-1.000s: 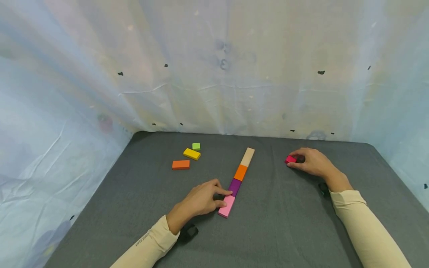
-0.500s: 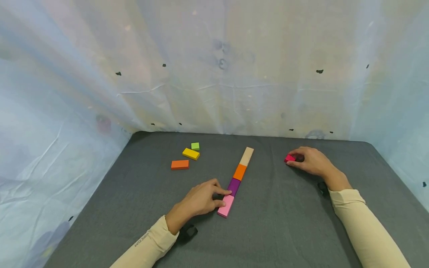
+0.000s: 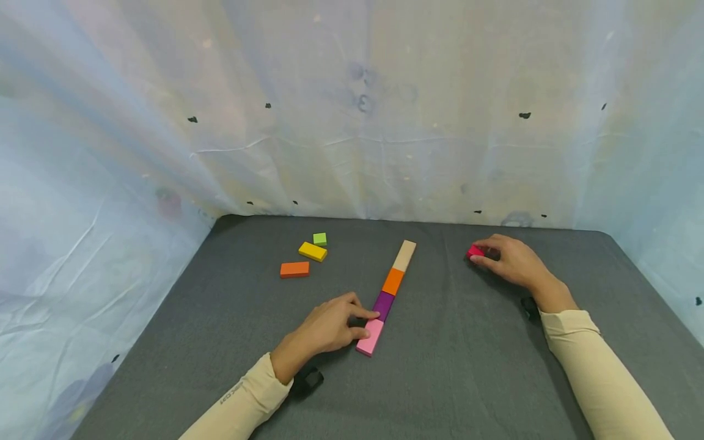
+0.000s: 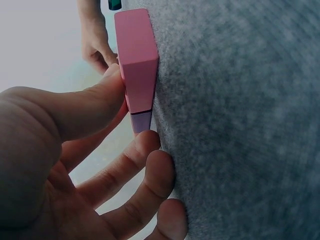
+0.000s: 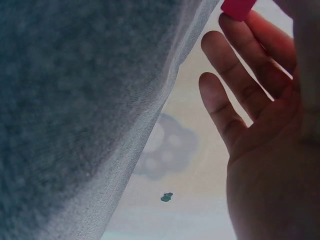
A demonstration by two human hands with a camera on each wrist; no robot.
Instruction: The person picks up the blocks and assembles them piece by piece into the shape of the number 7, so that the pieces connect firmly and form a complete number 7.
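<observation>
A row of end-to-end blocks slants across the table in the head view: pink block (image 3: 370, 338), purple block (image 3: 384, 305), orange block (image 3: 393, 282) and cream block (image 3: 406, 256). My left hand (image 3: 329, 326) rests at the near end, thumb on the pink block and index fingertip on the purple one. In the left wrist view the thumb presses against the pink block (image 4: 137, 60); the other fingers are loosely bent. Right of the row, my right hand (image 3: 513, 261) pinches a small red block (image 3: 475, 251) between thumb and fingers. Only part of that red block (image 5: 238, 8) shows in the right wrist view.
Left of the row lie a dark orange block (image 3: 294, 269), a yellow block (image 3: 313, 252) and a small green block (image 3: 319, 239). The grey cloth-covered table (image 3: 440, 366) ends at a pale hanging sheet (image 3: 341, 140) behind and at both sides.
My right hand has moved slightly toward the table's far edge with the red block. The left hand stays on the row, which has not visibly shifted on the table.
</observation>
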